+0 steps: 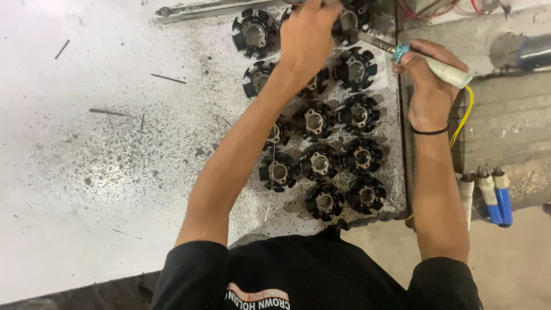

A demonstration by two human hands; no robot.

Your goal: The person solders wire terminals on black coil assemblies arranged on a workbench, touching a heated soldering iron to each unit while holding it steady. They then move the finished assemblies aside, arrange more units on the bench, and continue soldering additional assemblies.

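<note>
Fingers of the right hand (427, 77) close around the pale handle of a soldering iron (442, 69), held like a pen, its metal shaft angled up-left toward the top of the bench. Left hand (307, 34) reaches across to the far row; its fingers curl down onto a black stator core (350, 20) at the top edge, but the fingertips run out of view, so whether they pinch it or only steady it cannot be told. The iron's tip meets that same core, just beside the left hand.

Risks, as judged:
- Tip and left fingers sit very close; a slip of either hand could burn the fingers.
- Left forearm crosses over several cores (314, 121); dragging it back low could knock them out of their rows.
- Yellow cord (466, 112) trails off the handle past the right wrist and over the bench edge; a snag there could jerk the iron off its joint.
- A thin wire (270, 195) lies loose near the front cores and could catch on the sleeve.

Surface: a white-painted bench top (86, 172), heavily scuffed and peppered with dark specks and a few stray slivers. The cores stand in rough rows on a grey metal plate (396, 172) at the bench's right side. A metal bar (212, 8) lies along the far edge.

Room: bare concrete floor (511, 264) to the right; three tool handles, two blue and one pale (488, 195), hang just beside the bench edge. Red wires (436, 7) show at the top.
</note>
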